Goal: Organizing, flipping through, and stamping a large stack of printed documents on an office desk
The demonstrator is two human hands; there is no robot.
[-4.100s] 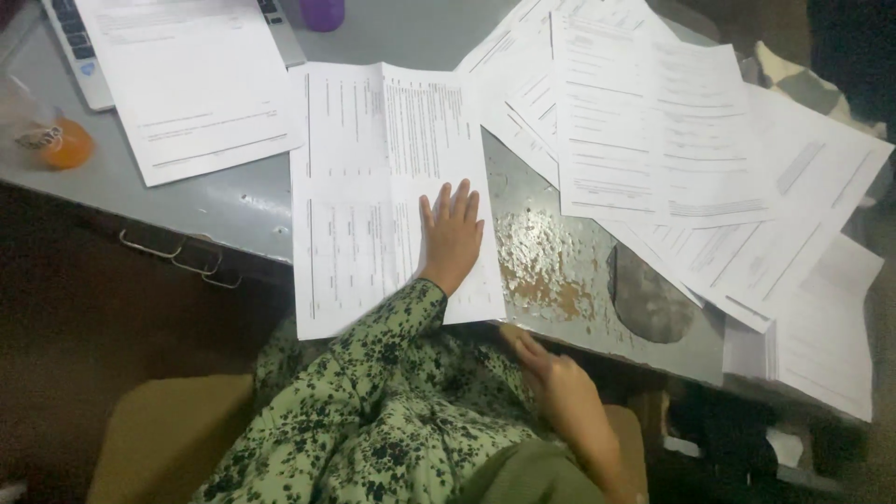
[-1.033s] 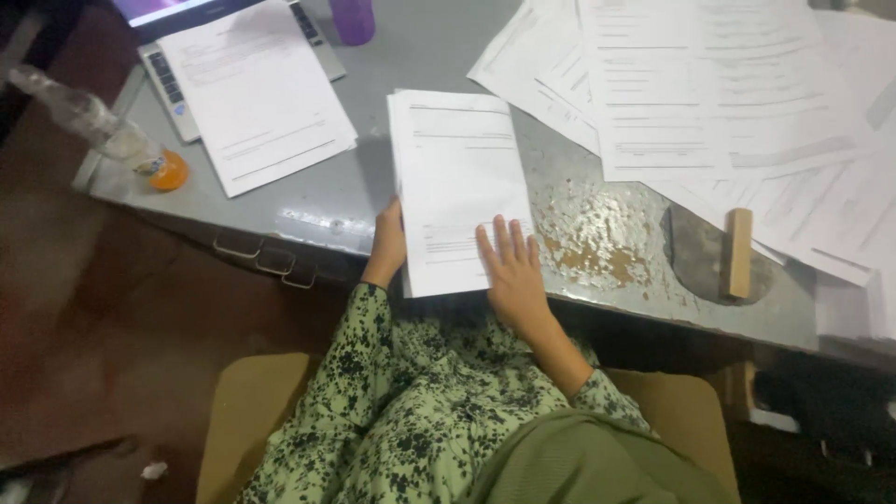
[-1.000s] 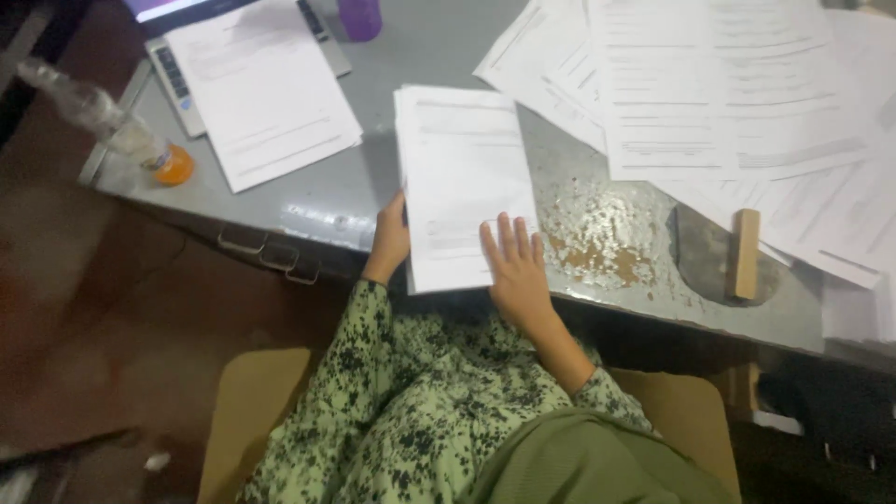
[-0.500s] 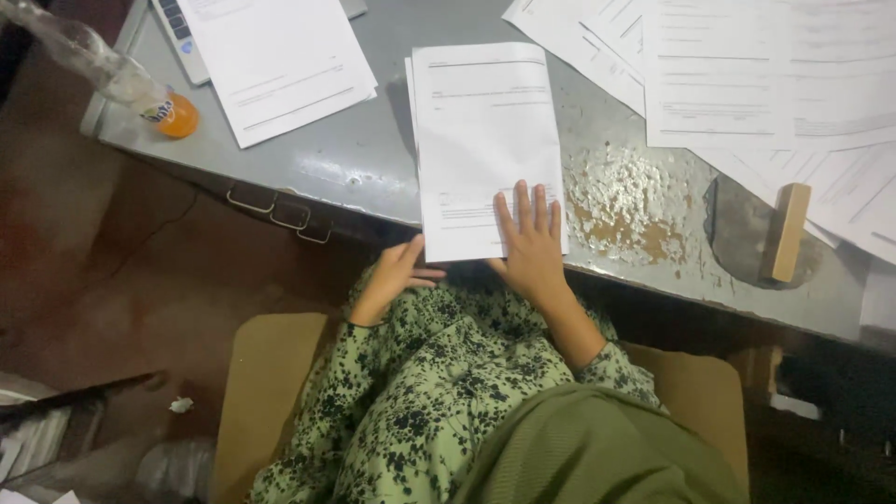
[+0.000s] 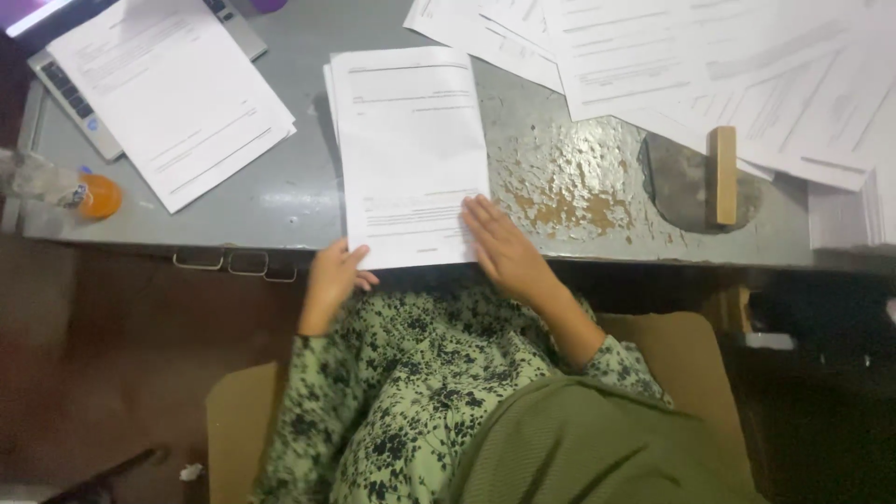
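Observation:
A folded stack of printed white sheets (image 5: 411, 140) lies on the grey metal desk (image 5: 280, 201), its near end at the desk's front edge. My right hand (image 5: 502, 245) rests flat on the stack's near right corner, fingers together. My left hand (image 5: 334, 275) sits at the stack's near left corner by the desk edge, thumb and fingers touching the paper's underside; whether it pinches the sheets is unclear. Both arms wear green sleeves with a dark flower print.
More printed sheets (image 5: 653, 65) spread across the desk's far right. A laptop (image 5: 70, 84) at far left has loose sheets (image 5: 168, 89) on it. An orange-drink bottle (image 5: 65, 191) lies at the left edge. A small wooden block (image 5: 721, 175) sits on a worn dark patch.
Earlier the sheet lay unfolded under my left hand; it has since been folded. In the last second my left hand dropped from the stack's left side to its near corner; the view shifted.

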